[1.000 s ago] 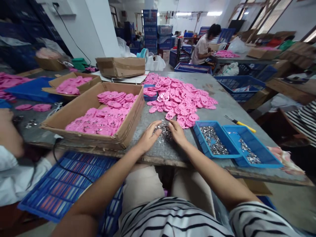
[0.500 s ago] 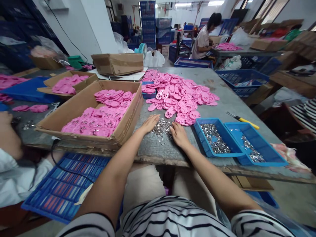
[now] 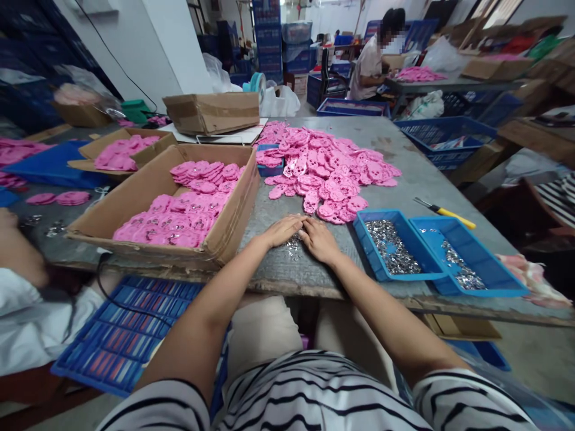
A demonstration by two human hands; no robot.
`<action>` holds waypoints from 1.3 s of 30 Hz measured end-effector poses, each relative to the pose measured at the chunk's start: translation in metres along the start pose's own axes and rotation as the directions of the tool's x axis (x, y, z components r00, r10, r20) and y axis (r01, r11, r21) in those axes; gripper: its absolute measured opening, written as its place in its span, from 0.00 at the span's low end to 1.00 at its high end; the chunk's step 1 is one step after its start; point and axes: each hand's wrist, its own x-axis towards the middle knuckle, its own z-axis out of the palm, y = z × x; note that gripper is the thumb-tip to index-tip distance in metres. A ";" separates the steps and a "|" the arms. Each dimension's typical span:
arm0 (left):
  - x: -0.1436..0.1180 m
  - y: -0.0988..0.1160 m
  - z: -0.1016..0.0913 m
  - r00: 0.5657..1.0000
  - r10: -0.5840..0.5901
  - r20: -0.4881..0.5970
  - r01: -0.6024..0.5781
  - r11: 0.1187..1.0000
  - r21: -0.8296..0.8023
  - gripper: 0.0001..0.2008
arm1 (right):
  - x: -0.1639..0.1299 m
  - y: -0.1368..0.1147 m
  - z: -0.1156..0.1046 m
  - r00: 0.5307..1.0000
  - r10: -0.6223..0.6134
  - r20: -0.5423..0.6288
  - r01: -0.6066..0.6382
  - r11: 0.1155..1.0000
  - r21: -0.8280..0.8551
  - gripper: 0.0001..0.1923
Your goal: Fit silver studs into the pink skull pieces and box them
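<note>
Cupping inward, my left hand (image 3: pixel 281 230) and right hand (image 3: pixel 318 239) lie flat on the grey table (image 3: pixel 404 179), fingertips nearly meeting over a small heap of silver bits (image 3: pixel 294 244). That heap sits between both palms, equally near each. At two o'clock of it lies the pink pile (image 3: pixel 327 170); at three o'clock, the blue tray (image 3: pixel 390 245).

The left hand (image 3: pixel 282 230) and right hand (image 3: pixel 318 239) are covering most of the small metal pieces (image 3: pixel 294 245), too tiny to identify.
</note>
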 end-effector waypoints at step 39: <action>-0.029 0.018 -0.001 0.860 -0.399 -0.319 0.094 0.738 -0.668 0.31 | -0.009 0.043 -0.059 0.833 0.330 -0.444 -0.212 0.932 0.294 0.09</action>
